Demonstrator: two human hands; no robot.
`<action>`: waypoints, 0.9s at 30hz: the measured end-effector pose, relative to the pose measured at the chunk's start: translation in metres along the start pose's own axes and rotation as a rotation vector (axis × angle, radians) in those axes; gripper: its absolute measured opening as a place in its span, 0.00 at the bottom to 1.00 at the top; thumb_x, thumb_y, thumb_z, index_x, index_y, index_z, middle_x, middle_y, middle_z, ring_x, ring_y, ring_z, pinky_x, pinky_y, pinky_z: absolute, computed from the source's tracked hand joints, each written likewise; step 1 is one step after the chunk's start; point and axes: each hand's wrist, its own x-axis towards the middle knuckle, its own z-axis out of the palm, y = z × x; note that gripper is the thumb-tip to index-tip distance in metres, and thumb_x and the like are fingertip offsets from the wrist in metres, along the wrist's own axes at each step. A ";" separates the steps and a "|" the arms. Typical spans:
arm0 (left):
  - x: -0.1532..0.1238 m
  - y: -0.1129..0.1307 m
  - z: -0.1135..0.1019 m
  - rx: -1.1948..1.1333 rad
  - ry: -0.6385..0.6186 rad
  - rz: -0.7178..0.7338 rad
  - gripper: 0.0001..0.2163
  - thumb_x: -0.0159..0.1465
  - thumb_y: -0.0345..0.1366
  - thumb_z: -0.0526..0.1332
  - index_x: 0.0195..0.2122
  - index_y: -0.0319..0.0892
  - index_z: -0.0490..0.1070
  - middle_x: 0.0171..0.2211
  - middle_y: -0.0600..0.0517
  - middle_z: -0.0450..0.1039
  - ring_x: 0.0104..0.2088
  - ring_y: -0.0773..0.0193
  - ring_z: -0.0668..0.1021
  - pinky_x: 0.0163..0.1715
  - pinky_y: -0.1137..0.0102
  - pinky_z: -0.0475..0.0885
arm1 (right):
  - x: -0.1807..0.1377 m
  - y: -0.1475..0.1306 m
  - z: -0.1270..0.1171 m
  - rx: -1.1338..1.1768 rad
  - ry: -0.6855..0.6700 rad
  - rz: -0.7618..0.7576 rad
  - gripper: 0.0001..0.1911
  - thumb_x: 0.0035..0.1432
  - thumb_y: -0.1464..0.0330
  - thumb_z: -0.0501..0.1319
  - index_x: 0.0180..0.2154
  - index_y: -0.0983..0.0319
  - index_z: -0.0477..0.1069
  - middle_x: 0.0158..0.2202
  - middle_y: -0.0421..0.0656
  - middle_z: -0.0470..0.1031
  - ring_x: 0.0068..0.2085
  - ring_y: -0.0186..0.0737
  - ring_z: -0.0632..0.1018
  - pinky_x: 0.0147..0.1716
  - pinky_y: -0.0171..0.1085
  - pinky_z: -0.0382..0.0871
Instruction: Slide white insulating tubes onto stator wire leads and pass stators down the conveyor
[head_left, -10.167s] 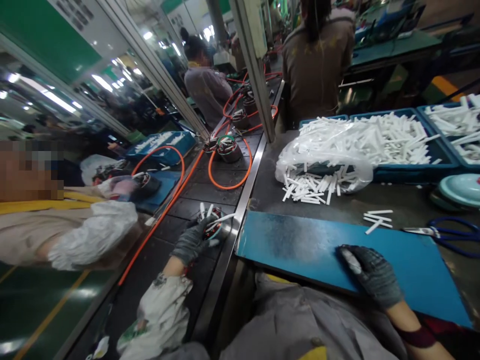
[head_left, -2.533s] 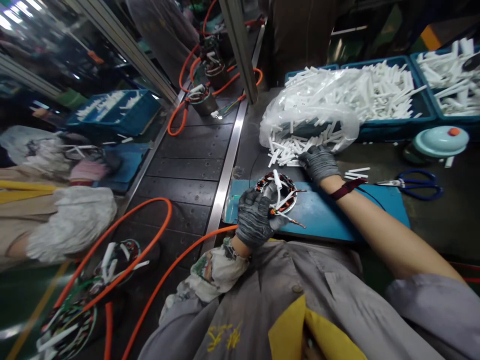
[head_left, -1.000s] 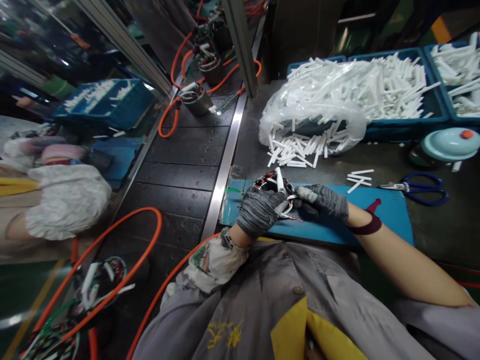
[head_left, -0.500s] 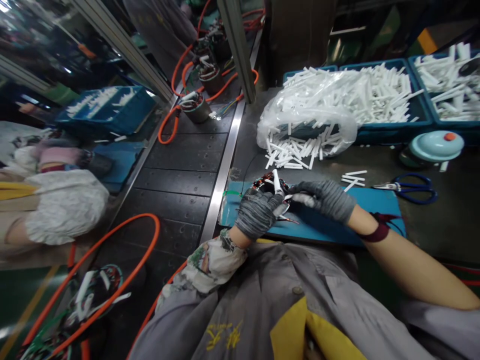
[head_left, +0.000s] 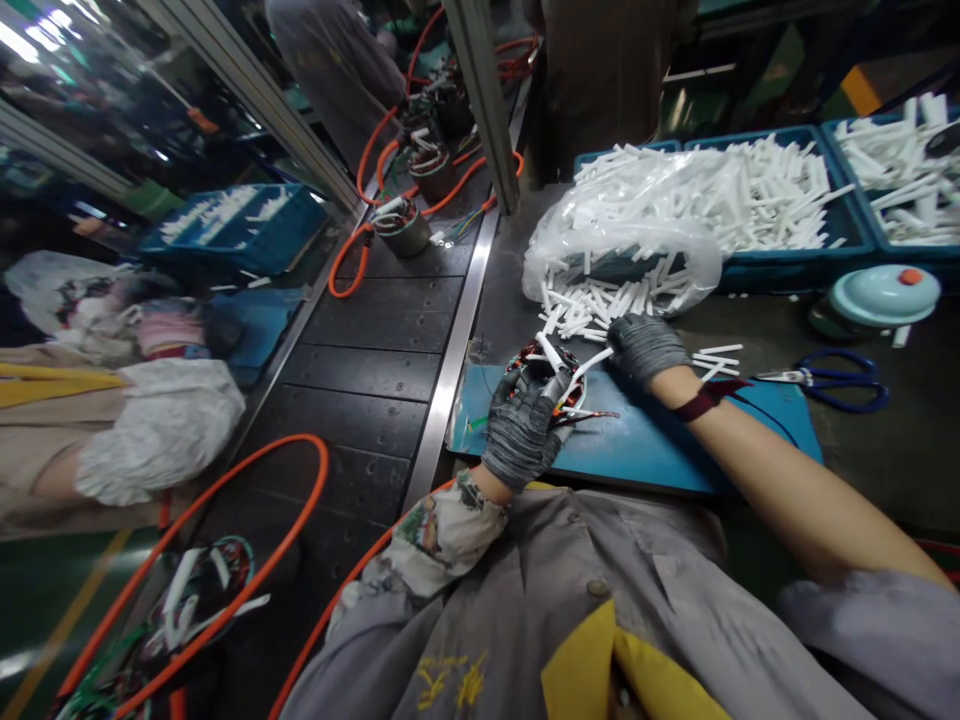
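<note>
A motor stator [head_left: 526,358] with copper windings sits over the near left of the blue mat [head_left: 645,450]. My left hand [head_left: 521,425], in a grey striped glove, is closed on its near side. White sleeving tubes [head_left: 551,350] stick out of the windings, and loose wire ends [head_left: 600,414] trail to the right. One white tube [head_left: 594,366] slants from the stator up to my right hand [head_left: 646,348]. That gloved hand is closed at the tube's far end, beside the heap of cut tubes [head_left: 574,312]; its fingertips are partly hidden.
Blue bins [head_left: 855,215] of white tubes and a plastic bag [head_left: 555,235] stand behind. Scissors [head_left: 832,380] and a light-blue lidded pot [head_left: 885,295] lie right. Left runs a conveyor [head_left: 367,375] with stators and an orange cable loop [head_left: 319,480]; a co-worker's sleeve [head_left: 165,420] is beyond.
My right hand has moved up and away from the stator toward the heap of tubes. A white tube now spans between stator and right hand. My left hand keeps its hold.
</note>
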 end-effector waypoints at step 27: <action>-0.008 -0.009 0.011 -0.010 -0.111 0.151 0.14 0.68 0.33 0.58 0.53 0.42 0.75 0.56 0.41 0.75 0.59 0.54 0.76 0.61 0.54 0.71 | -0.107 -0.021 0.005 0.836 -0.041 -0.233 0.28 0.68 0.49 0.49 0.40 0.59 0.80 0.31 0.47 0.81 0.34 0.44 0.79 0.40 0.44 0.75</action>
